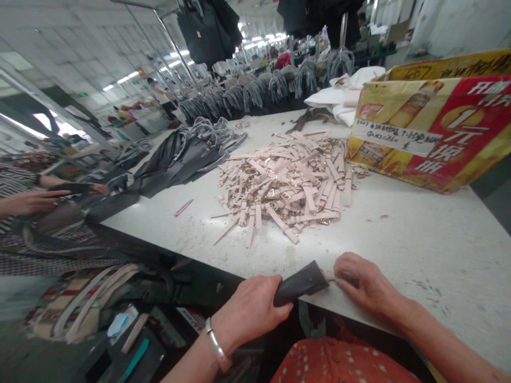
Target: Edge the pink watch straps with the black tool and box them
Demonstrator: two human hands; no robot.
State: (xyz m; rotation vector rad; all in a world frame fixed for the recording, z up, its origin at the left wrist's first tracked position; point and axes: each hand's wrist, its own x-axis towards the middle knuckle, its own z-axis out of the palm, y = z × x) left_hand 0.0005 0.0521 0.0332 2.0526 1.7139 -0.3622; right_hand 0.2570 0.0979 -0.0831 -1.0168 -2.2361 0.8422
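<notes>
My left hand [257, 303], with a silver bracelet at the wrist, is closed round a dark grey tubular piece [304, 280] at the table's front edge. My right hand [365, 282] rests on the tabletop just right of that piece, its fingers curled on a small light strap end [329, 275] that meets the grey piece's open end. Something dark shows between the right fingers and thumb, too small to name. Beyond both hands lies a large pile of pale pink straps with gold buckles [279, 183].
On the white table [399, 229] are a yellow and red carton [431, 127] at right, pink-handled snips [183, 207] and dark grey pieces [175, 159] at left. Another person's hands [35, 202] hold a dark piece at far left. Bundles [83, 303] sit below.
</notes>
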